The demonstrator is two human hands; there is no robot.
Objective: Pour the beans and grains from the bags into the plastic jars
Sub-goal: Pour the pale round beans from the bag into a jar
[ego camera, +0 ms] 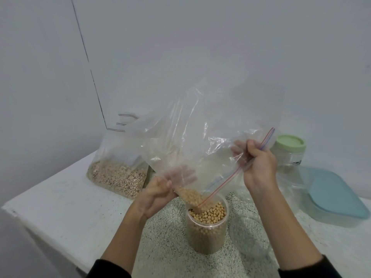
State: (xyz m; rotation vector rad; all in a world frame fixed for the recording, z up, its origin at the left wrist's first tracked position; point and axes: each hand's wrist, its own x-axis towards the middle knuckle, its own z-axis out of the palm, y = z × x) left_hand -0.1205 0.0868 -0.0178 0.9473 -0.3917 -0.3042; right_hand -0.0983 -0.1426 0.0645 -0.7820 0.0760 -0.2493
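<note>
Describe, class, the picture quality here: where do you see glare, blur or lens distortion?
Head view: soft, even light with faint shadows; white glare streaks on the held zip bag; the left hand shows blurred through the plastic; the right hand is sharper; wide-angle bend curves the wall line and counter edge.

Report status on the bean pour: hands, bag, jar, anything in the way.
Left hand pinches zip bag corner, right hand grips its zipper edge. Last beans funnelling into open jar, nearly full. Nothing in the way.

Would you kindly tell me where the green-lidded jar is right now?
In the head view, the green-lidded jar stands at the right rear of the counter, behind the right hand and beside the blue-lidded container.
</note>
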